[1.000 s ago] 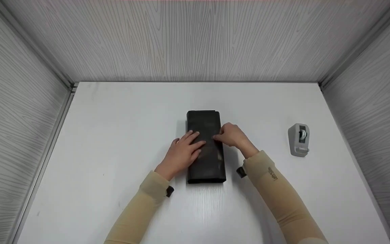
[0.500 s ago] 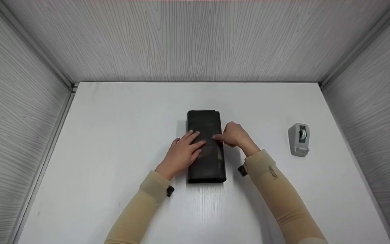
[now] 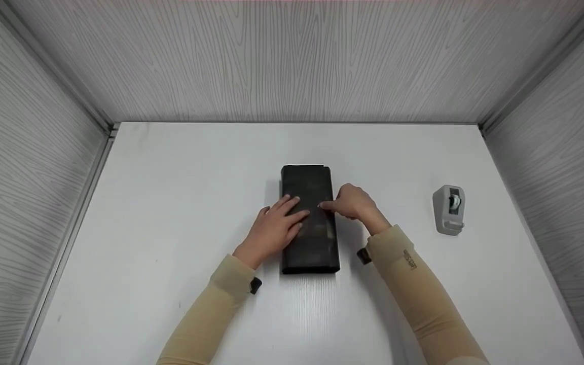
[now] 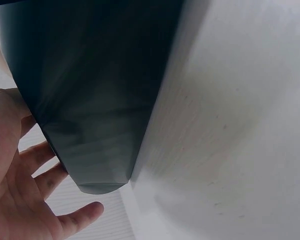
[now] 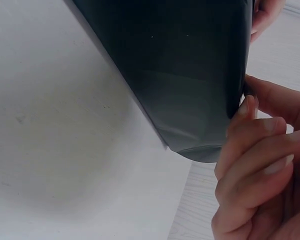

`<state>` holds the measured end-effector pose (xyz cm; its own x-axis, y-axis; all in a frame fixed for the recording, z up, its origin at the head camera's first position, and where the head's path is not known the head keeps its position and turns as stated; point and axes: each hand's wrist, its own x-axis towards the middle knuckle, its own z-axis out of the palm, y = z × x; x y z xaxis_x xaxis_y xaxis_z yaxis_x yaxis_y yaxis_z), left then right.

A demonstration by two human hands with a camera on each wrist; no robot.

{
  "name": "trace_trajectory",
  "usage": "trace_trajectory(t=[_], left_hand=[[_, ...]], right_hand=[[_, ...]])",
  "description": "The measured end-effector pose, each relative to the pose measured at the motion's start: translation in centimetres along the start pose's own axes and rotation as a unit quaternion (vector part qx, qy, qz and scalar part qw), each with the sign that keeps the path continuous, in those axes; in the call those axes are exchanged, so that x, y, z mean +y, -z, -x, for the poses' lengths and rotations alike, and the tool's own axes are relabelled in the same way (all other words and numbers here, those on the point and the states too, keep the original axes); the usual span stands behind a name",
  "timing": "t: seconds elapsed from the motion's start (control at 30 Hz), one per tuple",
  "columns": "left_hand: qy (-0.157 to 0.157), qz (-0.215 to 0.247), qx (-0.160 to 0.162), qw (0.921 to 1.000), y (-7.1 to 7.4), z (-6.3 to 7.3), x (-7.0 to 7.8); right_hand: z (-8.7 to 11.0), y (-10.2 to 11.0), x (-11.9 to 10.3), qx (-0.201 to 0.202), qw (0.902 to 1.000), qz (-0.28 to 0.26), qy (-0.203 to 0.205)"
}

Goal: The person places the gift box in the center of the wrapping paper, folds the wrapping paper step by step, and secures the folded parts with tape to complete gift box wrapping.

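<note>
A long black box-shaped package (image 3: 306, 181), wrapped in a smooth dark sheet, lies lengthwise at mid-table. My left hand (image 3: 272, 230) rests on its top with spread, mostly straight fingers. At the right long edge, my right hand (image 3: 354, 204) pinches the black wrapping, thumb on top and the other fingers curled at the side. The right wrist view shows thumb and index finger meeting at the edge of the black sheet (image 5: 190, 90), near its folded end. In the left wrist view the left hand (image 4: 20, 185) is beyond the package's dark side (image 4: 105, 100).
A grey tape dispenser (image 3: 448, 210) with a roll inside stands to the right on the white table (image 3: 170, 177). Grey wood-grain panels (image 3: 292, 61) close off the back and both sides.
The right hand has shifted very slightly to the right, thumb still on the package's edge. The left hand and the package hold their places.
</note>
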<state>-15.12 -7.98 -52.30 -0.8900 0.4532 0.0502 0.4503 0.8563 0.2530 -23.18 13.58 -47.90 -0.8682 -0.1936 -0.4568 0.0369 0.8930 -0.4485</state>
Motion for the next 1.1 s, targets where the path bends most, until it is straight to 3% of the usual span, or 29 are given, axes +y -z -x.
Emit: trace_trajectory(t=[0.33, 0.6, 0.7, 0.8, 0.93, 1.1], left_hand=[[0.001, 0.006, -0.003, 1.0, -0.1, -0.1, -0.1], [0.001, 0.014, -0.001, 0.9999, -0.1, -0.1, -0.2], [0.0, 0.018, 0.002, 0.9998, -0.2, -0.1, -0.2], [-0.001, 0.018, 0.007, 0.9998, -0.2, -0.1, -0.2], [0.001, 0.015, 0.007, 0.9999, -0.2, -0.1, -0.1], [-0.001, 0.014, 0.007, 0.9999, -0.2, -0.1, -0.2]], right_hand=[[-0.1, 0.0, 0.6, -0.024, 0.9996, 0.012, -0.006], [-0.2, -0.9, 2.2, -0.051, 0.9957, -0.07, 0.033], [0.0, -1.1, 3.4, -0.064, 0.9873, -0.128, 0.069], [0.1, -1.2, 4.6, -0.087, 0.972, -0.189, 0.109], [0.0, -1.5, 5.8, -0.109, 0.9549, -0.243, 0.132], [0.1, -1.9, 6.2, -0.104, 0.9514, -0.255, 0.137]])
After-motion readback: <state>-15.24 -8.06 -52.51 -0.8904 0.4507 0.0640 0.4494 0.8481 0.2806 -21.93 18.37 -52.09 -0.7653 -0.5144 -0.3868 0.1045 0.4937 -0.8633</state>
